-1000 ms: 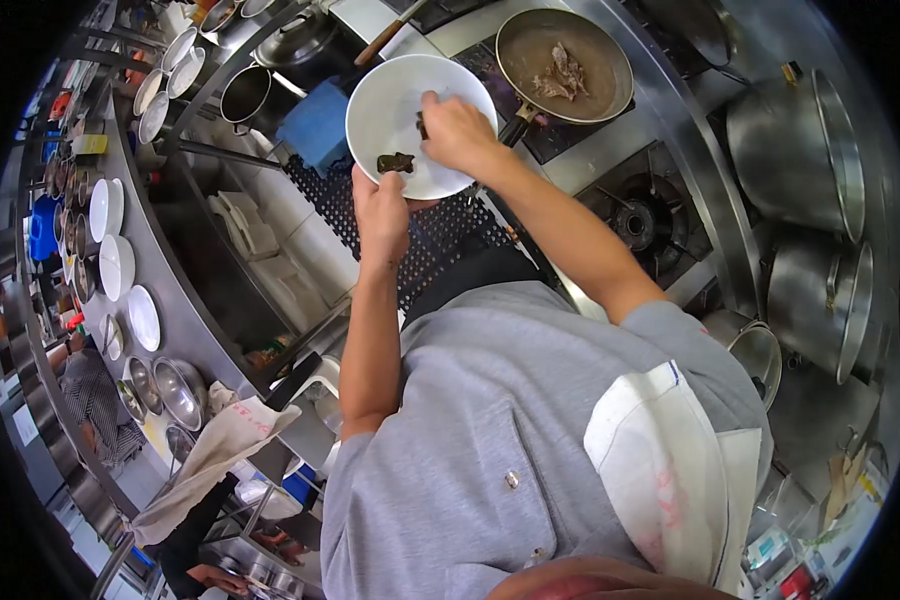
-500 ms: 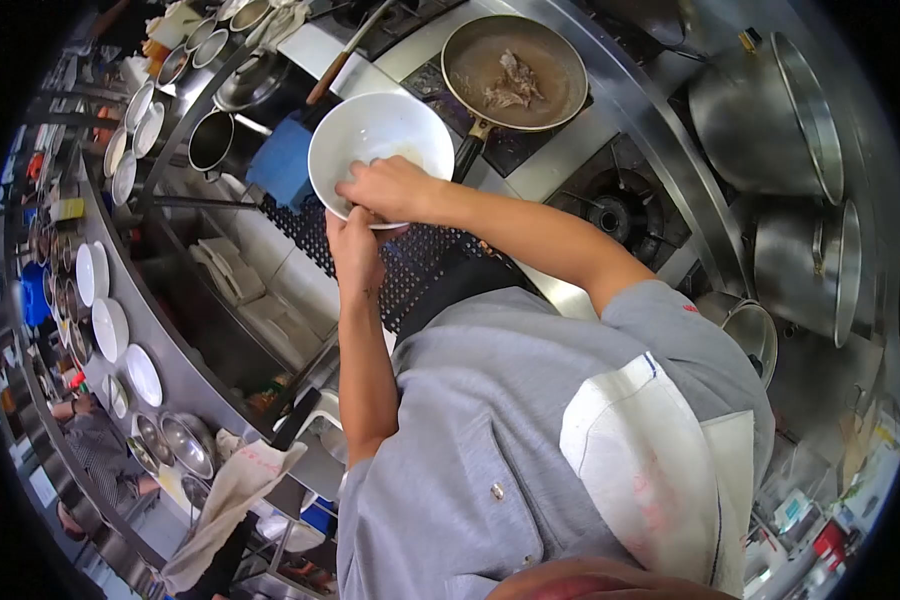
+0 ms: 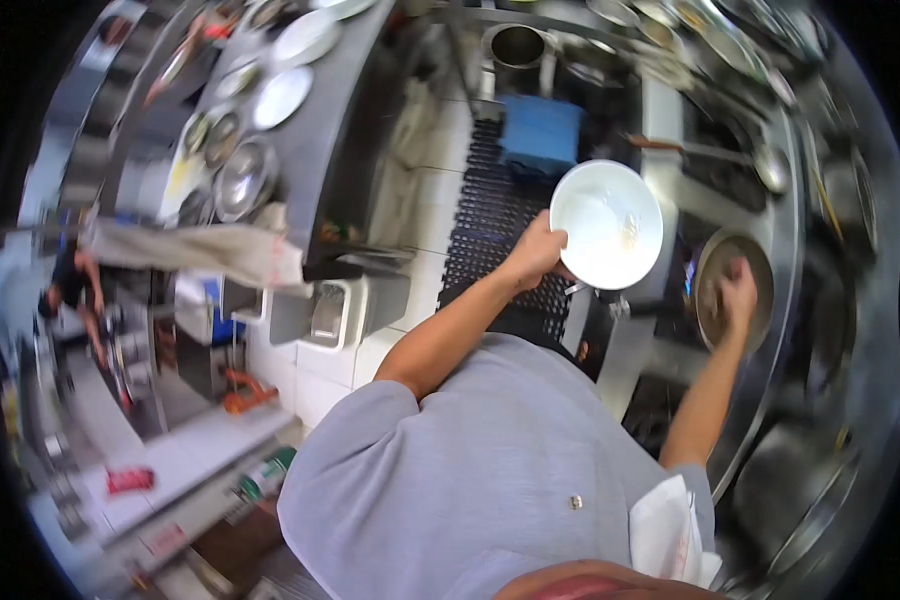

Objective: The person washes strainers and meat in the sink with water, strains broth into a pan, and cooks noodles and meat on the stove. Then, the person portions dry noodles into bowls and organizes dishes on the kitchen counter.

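A white bowl (image 3: 592, 240) is tilted toward me, with a few small pale-brown bits or stains inside it. My left hand (image 3: 540, 246) grips its left rim. On the stove to the right sits a frying pan (image 3: 708, 262), and brown pieces that look like meat lie in it. My right hand (image 3: 738, 292) is over the pan, fingers bent together and reaching down into it. Whether they pinch a piece of the meat is blurred.
A blue box-like container (image 3: 540, 132) stands beyond the bowl. A ladle (image 3: 768, 165) lies across the stove at the right. Plates (image 3: 282, 97) and metal bowls (image 3: 245, 178) line the left counter. Black perforated matting (image 3: 465, 225) covers the floor. Another person (image 3: 73, 283) is far left.
My right hand has left the bowl and moved right, into the frying pan. My left hand still holds the bowl. The view has swung round, bringing more of the left counter and floor into sight.
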